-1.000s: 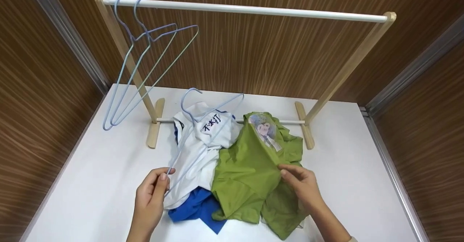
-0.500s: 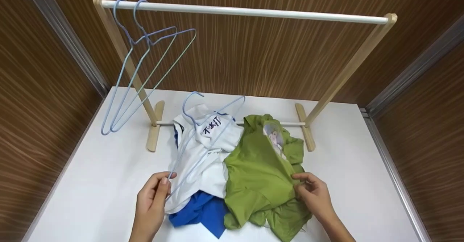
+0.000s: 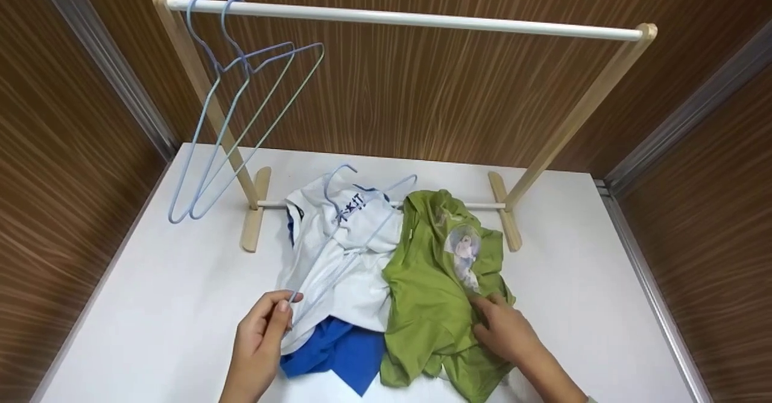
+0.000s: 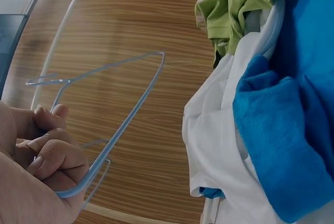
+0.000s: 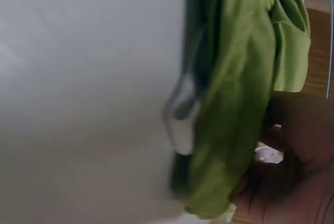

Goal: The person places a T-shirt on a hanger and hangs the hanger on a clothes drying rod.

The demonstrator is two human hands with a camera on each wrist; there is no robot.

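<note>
A thin blue wire hanger point(image 3: 319, 252) slants over the white shirt point(image 3: 362, 282), its lower end gripped between thumb and fingers of my left hand point(image 3: 262, 330). In the left wrist view, that hand's fingers point(image 4: 57, 156) curl beside the hanger point(image 4: 133, 112). My right hand point(image 3: 506, 333) has bent fingers at the green shirt point(image 3: 428, 288), just below its printed picture, and seems to pinch the cloth. The right wrist view is blurred; green cloth point(image 5: 235, 104) partly covers those fingertips. The garments lie rumpled side by side, blue cloth point(image 3: 338, 349) showing under the white one.
A rack with a white top bar point(image 3: 422, 20) and wooden legs stands behind the clothes. Two more blue hangers point(image 3: 211, 95) hang at its left end. Wood-grain panels point(image 3: 386, 101) enclose the white table point(image 3: 579, 258) on three sides.
The hanger has tipped lower toward the white shirt and shifted slightly right with my left hand. My right hand moved right, then slightly back left; the green shirt's lifted fold has dropped, exposing more print.
</note>
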